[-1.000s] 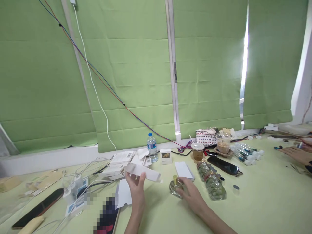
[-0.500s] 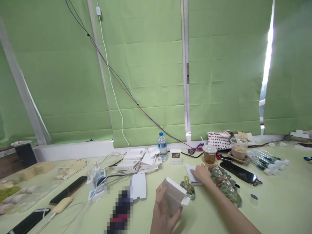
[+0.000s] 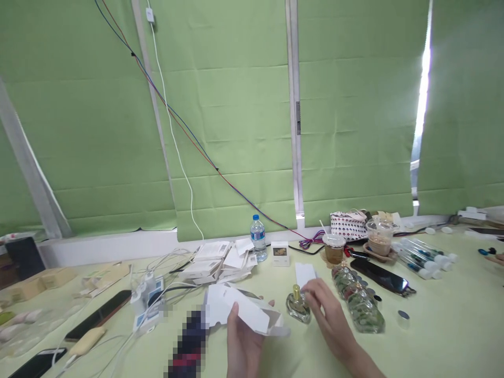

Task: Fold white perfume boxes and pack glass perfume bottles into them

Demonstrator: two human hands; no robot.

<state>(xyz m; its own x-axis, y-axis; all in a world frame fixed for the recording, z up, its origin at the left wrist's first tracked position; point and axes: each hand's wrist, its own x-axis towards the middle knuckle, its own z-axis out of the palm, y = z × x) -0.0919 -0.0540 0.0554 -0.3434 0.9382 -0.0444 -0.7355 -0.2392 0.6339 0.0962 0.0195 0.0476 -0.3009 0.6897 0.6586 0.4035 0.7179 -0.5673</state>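
Observation:
An open white box (image 3: 252, 311) lies tilted in my left hand (image 3: 246, 341), with my thumb on its near side and a fingertip behind it. My right hand (image 3: 331, 320) is beside a small glass bottle (image 3: 298, 305) with a gold cap, its fingers bent close to the cap; whether they touch it or hold anything is hard to tell. Behind that hand lies a folded white paper piece (image 3: 305, 274). Just right are several clear-wrapped bottles (image 3: 360, 302) in a row.
Flattened white boxes (image 3: 212, 260) are piled behind, near a water bottle (image 3: 258, 239) and a small upright box (image 3: 280, 254). Drink cups (image 3: 334, 249), a black phone (image 3: 380, 275) and clear tubes (image 3: 423, 257) are at right. Cables, a charger and phones (image 3: 98, 314) fill the left.
My left hand has tipped the box over and moved left, over the flat white card. My right hand has drawn back from the white paper piece toward the gold-capped bottle.

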